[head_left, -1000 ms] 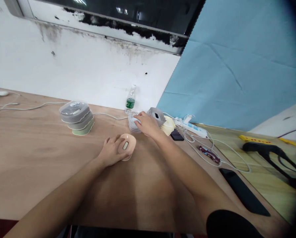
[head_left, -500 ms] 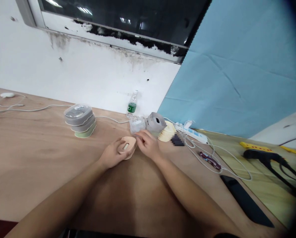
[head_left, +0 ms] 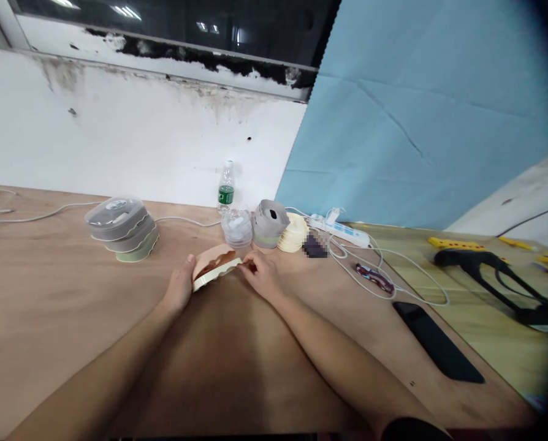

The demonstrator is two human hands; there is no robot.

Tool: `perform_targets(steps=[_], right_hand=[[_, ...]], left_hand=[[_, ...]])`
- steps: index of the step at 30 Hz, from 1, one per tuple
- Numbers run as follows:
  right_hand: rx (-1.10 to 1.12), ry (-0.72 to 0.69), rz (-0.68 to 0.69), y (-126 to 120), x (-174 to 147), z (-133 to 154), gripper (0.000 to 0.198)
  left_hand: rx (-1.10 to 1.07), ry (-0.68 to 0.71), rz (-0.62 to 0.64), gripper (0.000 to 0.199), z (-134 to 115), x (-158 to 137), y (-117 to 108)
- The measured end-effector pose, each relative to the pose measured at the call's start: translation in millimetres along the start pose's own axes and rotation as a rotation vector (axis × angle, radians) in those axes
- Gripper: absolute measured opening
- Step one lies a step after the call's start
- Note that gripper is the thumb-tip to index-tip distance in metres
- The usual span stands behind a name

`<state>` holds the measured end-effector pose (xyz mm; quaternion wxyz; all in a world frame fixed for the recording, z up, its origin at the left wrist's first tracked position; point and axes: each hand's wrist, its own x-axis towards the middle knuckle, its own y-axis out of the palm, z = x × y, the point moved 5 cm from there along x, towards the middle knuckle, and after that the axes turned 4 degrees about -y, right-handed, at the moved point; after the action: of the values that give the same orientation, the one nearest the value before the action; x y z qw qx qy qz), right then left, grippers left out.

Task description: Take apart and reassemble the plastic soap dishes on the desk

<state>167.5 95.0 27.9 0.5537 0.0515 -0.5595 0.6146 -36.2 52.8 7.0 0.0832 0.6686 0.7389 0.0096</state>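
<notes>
My left hand was half closed around the left end of a peach-coloured, rounded plastic shell, probably to steady it. My right hand was nearly closed, its fingertips pinching the far end of the shell's cream, wavy-edged plastic rim. The shell lay between both hands, tilted with its hollow towards me, I judged so the edge was easy to get at. Just beyond my right hand, clear rounded plastic pieces, grey rounded plastic pieces and pale-yellow wavy-edged pieces stood side by side on the brown wooden tabletop, likely grouped by kind, within reach. Beyond my left hand, a grey-and-green plastic stack stood apart, perhaps leaving me room.
</notes>
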Motion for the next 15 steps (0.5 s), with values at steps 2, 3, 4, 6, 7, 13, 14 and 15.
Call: perform_targets(steps=[2, 3, 4, 6, 7, 13, 14, 15], right_hand=[[-0.004, -0.060, 0.033, -0.2, -1.9, 1.1, 0.016], [-0.004, -0.101, 0.047, -1.1, -2.5, 2.3, 0.016], [-0.005, -0.148, 0.055, -3.1, -2.6, 3.5, 0.015], [-0.007, -0.223, 0.038, -12.2, -0.2, 4.0, 0.012], [-0.013, -0.233, 0.004, -20.1, 2.5, 1.9, 0.012], [0.018, 0.203, -0.651, -109.6, 19.5, -51.8, 0.021], [0.060, 0.267, -0.727, -122.4, 20.3, -63.1, 0.024], [0.090, 0.324, -0.770, -132.9, 20.8, -74.2, 0.026]], left_hand=[[-0.162, -0.011, -0.003, 0.074, -2.5, 2.0, 1.2], [-0.229, -0.007, 0.001, 0.075, -4.5, 2.5, 2.5], [-0.281, 0.001, 0.006, 0.075, -6.5, 2.7, 3.9], [-0.342, 0.010, 0.013, 0.074, -8.2, 2.8, 5.5], [-0.351, 0.006, 0.015, 0.074, -7.5, 3.1, 5.4], [-0.272, 0.030, -0.009, 0.079, 6.1, 12.9, -5.1], [-0.255, 0.034, -0.011, 0.079, 7.9, 14.4, -6.0], [-0.238, 0.035, -0.009, 0.079, 9.0, 15.3, -6.1]])
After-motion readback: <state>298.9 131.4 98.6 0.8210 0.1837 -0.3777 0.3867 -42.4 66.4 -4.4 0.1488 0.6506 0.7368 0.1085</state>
